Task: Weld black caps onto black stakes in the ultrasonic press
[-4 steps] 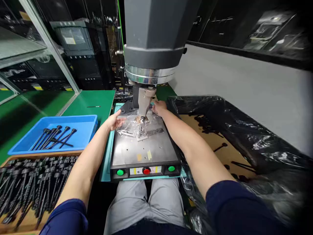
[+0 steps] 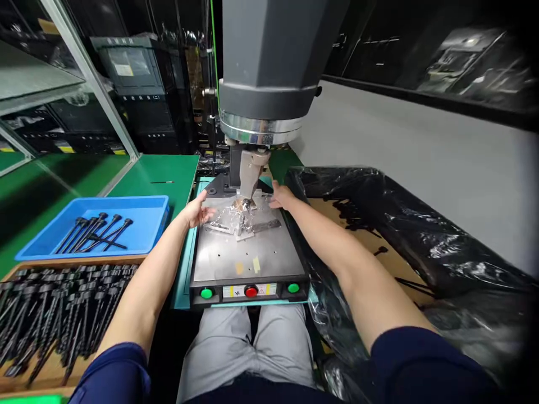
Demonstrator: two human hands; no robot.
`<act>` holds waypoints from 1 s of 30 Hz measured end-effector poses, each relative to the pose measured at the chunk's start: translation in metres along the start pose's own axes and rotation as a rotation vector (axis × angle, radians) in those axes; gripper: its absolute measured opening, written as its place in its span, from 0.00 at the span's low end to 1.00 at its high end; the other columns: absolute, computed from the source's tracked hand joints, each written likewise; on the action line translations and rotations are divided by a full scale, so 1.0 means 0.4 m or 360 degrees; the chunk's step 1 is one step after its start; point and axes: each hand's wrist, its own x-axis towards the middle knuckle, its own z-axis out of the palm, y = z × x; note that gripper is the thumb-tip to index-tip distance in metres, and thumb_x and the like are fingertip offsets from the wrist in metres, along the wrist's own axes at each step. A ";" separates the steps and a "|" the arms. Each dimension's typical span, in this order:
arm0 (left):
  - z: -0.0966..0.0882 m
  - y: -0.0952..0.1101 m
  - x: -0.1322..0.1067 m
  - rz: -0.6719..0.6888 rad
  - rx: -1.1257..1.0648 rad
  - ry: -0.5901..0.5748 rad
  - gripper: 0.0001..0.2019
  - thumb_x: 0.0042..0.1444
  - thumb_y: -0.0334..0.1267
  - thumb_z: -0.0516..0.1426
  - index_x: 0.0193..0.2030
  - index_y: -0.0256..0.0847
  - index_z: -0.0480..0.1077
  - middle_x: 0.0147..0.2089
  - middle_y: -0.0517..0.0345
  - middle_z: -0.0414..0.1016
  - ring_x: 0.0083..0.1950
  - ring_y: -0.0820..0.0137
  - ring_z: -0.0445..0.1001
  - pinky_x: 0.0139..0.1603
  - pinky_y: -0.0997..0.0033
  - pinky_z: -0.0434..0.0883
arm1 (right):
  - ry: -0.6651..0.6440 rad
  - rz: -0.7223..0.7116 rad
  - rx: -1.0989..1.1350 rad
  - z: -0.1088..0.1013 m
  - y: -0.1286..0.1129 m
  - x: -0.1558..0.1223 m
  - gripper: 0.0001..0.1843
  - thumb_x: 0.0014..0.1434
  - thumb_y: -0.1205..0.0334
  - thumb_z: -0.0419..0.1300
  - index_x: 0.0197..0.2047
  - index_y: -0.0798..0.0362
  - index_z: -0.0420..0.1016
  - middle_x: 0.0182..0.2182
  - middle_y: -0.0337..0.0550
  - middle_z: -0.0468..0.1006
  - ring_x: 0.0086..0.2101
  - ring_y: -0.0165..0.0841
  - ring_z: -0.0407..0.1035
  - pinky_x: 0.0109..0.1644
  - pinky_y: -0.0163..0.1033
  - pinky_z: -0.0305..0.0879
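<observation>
A grey press machine head (image 2: 269, 67) hangs over a steel base plate (image 2: 248, 255). Its metal horn (image 2: 249, 171) comes down onto a small fixture covered with clear plastic film (image 2: 236, 216). My left hand (image 2: 197, 210) lies at the plate's left edge, fingers spread and touching the film. On the plate's right side my right hand (image 2: 281, 196) rests near the horn, with its fingers loosely apart and nothing visible in them.
Two green buttons (image 2: 206, 293) and a red one (image 2: 251, 291) line the machine's front. A blue tray (image 2: 147, 230) holds several black rods; a wooden tray (image 2: 46, 365) below holds many more. A box lined with black plastic (image 2: 400, 224) stands on the right.
My right hand has drawn back from beside the horn toward the plate's right edge. The left hand has hardly moved.
</observation>
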 end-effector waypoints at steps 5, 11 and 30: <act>-0.021 -0.034 -0.071 0.0095 -0.0094 -0.0137 0.44 0.55 0.66 0.49 0.70 0.38 0.44 0.33 0.43 0.78 0.23 0.65 0.76 0.18 0.73 0.69 | -0.0446 0.0313 0.0263 -0.063 0.076 -0.137 0.40 0.64 0.32 0.39 0.54 0.62 0.64 0.34 0.63 0.79 0.33 0.46 0.77 0.37 0.49 0.75; -0.002 -0.101 -0.157 0.0374 -0.0225 -0.0214 0.48 0.52 0.61 0.57 0.72 0.45 0.39 0.39 0.44 0.79 0.31 0.64 0.80 0.26 0.72 0.74 | -0.0681 -0.0132 0.0964 -0.049 0.101 -0.260 0.23 0.66 0.41 0.50 0.49 0.53 0.67 0.43 0.54 0.80 0.45 0.41 0.75 0.49 0.47 0.70; 0.065 0.025 -0.037 0.0858 -0.0020 0.0271 0.29 0.43 0.29 0.64 0.56 0.32 0.67 0.29 0.53 0.78 0.19 0.78 0.68 0.18 0.80 0.57 | -0.0175 -0.0245 0.0899 0.026 -0.001 -0.164 0.14 0.59 0.70 0.63 0.45 0.54 0.64 0.25 0.37 0.75 0.17 0.24 0.65 0.15 0.26 0.59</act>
